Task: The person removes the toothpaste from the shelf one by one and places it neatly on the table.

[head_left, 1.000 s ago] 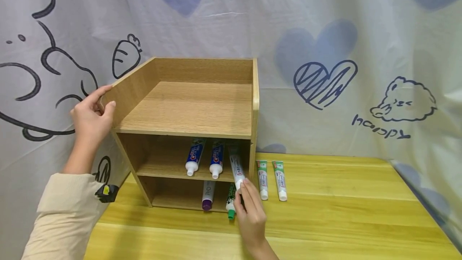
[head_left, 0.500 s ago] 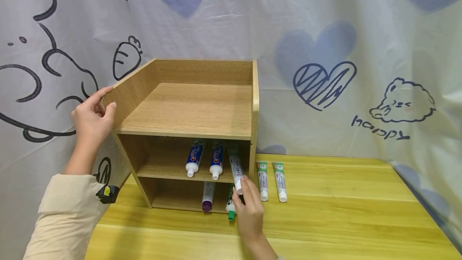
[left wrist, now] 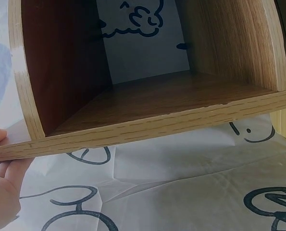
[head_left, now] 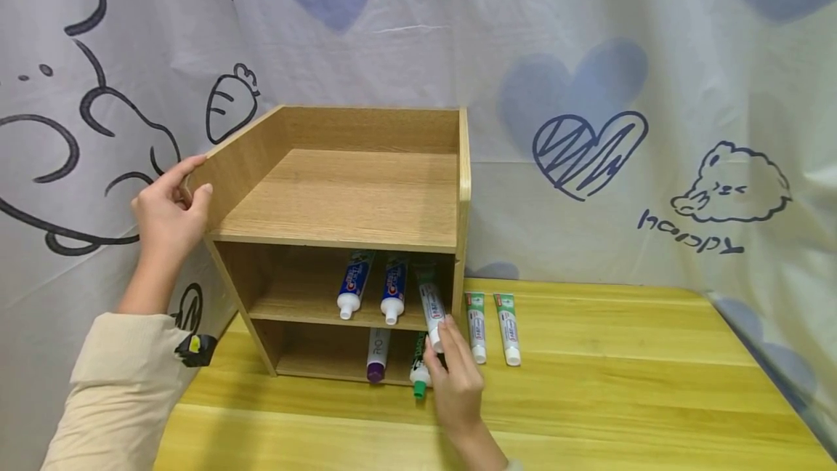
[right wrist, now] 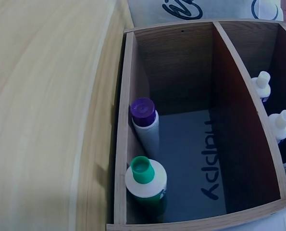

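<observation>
My left hand [head_left: 171, 213] grips the top of the left side panel of a wooden shelf unit [head_left: 340, 243]; in the left wrist view, the thumb and fingers [left wrist: 6, 178] lie on either side of its edge. At the right end of the middle shelf, my right hand [head_left: 458, 384] pinches the white cap end of a white toothpaste tube [head_left: 430, 302], whose far end lies inside. Beside it rest two blue toothpaste tubes [head_left: 354, 278] [head_left: 394, 280], caps outward. Below, on the bottom level, are a purple-capped tube [head_left: 377, 355] and a green-capped tube [head_left: 419, 373].
Two green-and-white toothpaste tubes [head_left: 476, 328] [head_left: 506, 329] lie on the yellow wooden table [head_left: 621, 369], right of the unit. A printed curtain [head_left: 562, 13] hangs behind and to the left. The unit's top tray [head_left: 353, 191] has raised sides.
The right hand and the white toothpaste tube have shifted only slightly, lately a touch to the right. The left hand keeps its place on the panel.
</observation>
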The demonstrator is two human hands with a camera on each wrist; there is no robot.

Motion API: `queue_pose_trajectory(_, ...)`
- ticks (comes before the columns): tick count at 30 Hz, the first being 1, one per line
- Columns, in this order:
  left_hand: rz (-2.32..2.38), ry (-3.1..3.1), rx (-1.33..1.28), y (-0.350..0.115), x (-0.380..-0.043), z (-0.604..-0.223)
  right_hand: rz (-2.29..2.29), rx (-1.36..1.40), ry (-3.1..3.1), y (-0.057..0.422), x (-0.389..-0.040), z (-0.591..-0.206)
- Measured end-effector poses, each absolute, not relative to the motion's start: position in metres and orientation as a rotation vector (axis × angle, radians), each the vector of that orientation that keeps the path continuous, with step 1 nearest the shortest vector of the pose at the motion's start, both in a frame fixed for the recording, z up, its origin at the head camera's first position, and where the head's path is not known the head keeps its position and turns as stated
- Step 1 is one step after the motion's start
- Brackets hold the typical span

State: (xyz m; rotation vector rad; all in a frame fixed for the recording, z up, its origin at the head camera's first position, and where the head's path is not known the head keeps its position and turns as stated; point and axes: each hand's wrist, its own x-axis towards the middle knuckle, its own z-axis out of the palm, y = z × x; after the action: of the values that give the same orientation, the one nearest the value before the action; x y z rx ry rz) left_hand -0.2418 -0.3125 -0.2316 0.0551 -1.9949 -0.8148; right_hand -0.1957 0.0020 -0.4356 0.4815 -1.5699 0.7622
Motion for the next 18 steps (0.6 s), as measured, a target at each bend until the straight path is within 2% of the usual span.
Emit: queue_pose_trajectory(18,-0.817,-1.999,0.039,-0.31,-0.239,-0.23,0.989,0.567,-1.509,0.017,-0.192,-0.418)
